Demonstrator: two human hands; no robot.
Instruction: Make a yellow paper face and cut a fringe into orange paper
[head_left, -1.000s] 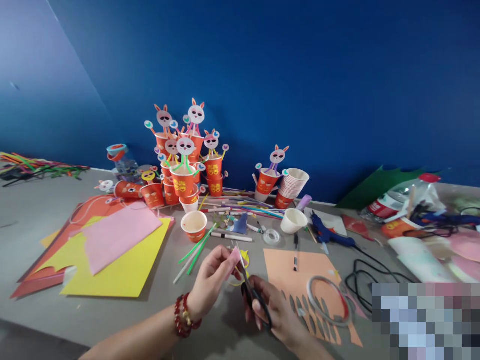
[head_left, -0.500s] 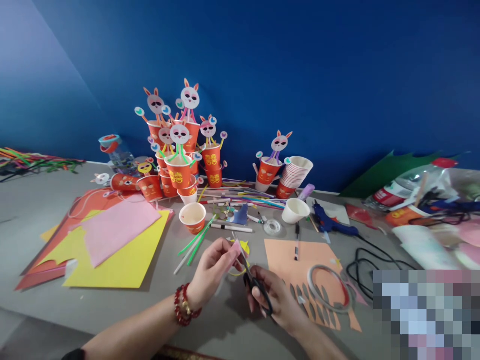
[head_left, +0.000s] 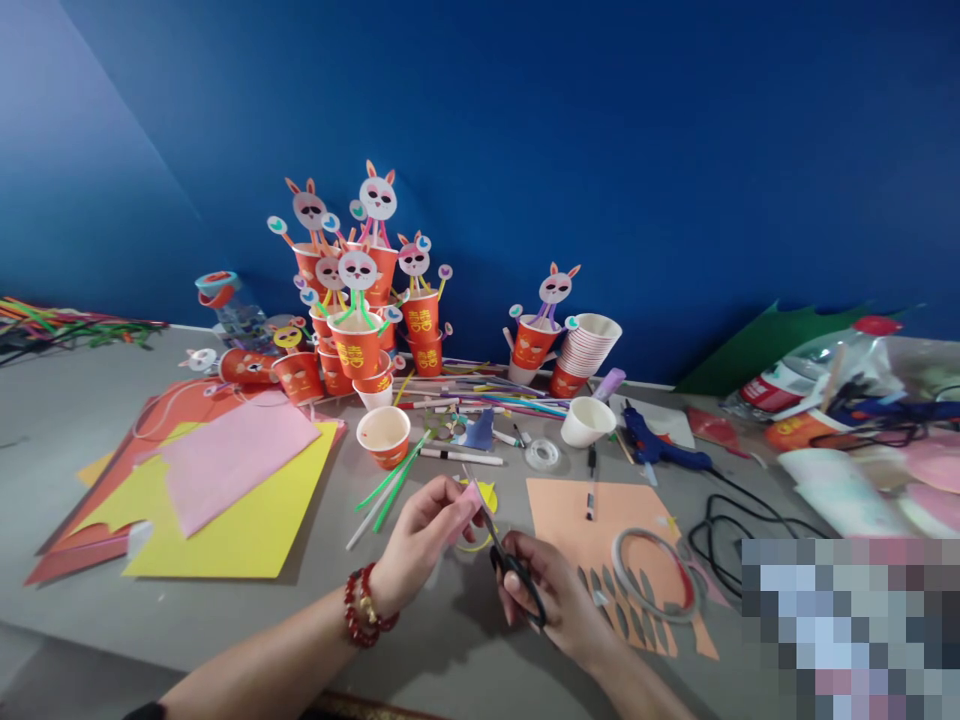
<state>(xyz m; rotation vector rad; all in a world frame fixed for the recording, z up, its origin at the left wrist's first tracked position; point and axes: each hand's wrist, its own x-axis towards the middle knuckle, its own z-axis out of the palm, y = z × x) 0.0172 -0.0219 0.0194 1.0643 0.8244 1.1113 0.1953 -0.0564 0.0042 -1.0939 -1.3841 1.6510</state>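
Observation:
Between the thumb and fingers of my left hand (head_left: 427, 525) is a small piece of pink paper (head_left: 470, 497). My right hand (head_left: 544, 595) grips black-handled scissors (head_left: 517, 578), thumb and fingers in the loops. The blades point up and away, meeting the pink paper at its right edge; whether they are cutting at this instant I cannot tell. Just beyond my fingertips lie yellow paper scraps (head_left: 487, 493). An orange paper sheet (head_left: 555, 510) with cut-out slots lies right of the scissors, a tape roll (head_left: 628, 600) on top of it.
Rabbit-faced paper cups (head_left: 354, 345) are stacked at the back. Coloured sheets (head_left: 292, 530) lie left. A white cup (head_left: 589, 423), clear tape (head_left: 541, 454), a marker (head_left: 461, 457) and green straws (head_left: 401, 485) surround the hands. A blue glue gun (head_left: 660, 445) with its black cord lies right.
The view has shifted very slightly. Both hands keep nearly the same pose, with the scissors still at the pink paper.

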